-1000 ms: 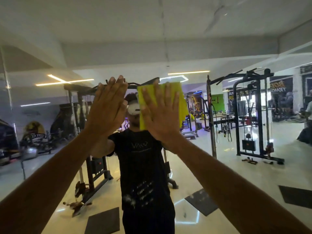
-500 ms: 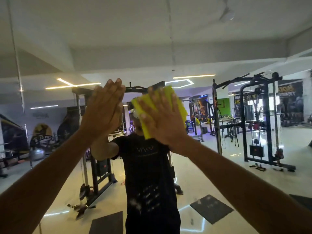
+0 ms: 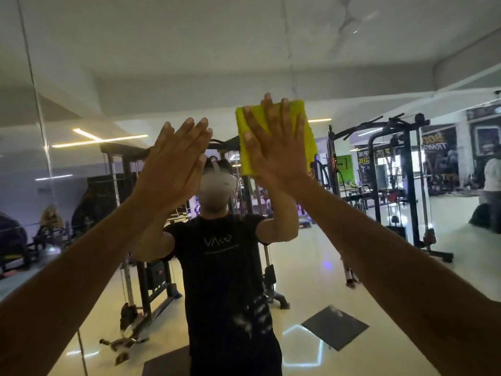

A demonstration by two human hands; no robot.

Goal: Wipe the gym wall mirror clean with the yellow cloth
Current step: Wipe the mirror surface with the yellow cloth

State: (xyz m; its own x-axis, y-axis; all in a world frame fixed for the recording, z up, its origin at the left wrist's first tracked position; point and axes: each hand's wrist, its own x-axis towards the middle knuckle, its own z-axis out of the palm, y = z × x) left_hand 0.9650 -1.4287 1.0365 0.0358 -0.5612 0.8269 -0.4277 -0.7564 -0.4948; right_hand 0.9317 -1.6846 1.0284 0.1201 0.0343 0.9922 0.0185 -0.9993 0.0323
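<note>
Both hands are raised flat against the mirror [image 3: 81, 63], neither forming a clenched grip. The right hand [image 3: 273, 147] has its fingers straight and slightly spread, the palm pressing the yellow cloth [image 3: 307, 131] onto the glass; nothing curls round the cloth, it is simply held there under the flat hand. The cloth is folded into a rough rectangle, upright, with its top edge level with the fingertips and its right side showing past the hand. It sits high on the mirror, above and to the right of the reflected head. The left hand [image 3: 176, 161] is also released, fingers straight and close together, lying flat on the bare glass just left of the right hand, a little lower, and holding nothing. The two hands are near each other but apart.

Both forearms reach up from the lower corners. In the glass the person's reflection [image 3: 227, 267] wears a dark T-shirt and a white headset, arms raised the same way. White smears [image 3: 254, 316] mark the glass over the lower part of the shirt. A vertical seam [image 3: 35, 99] runs down the mirror at the left. Reflected behind are black gym racks [image 3: 412, 185], a glossy pale floor [image 3: 339, 253] with dark mats [image 3: 334, 331], and strip lights [image 3: 100, 141] on the ceiling.
</note>
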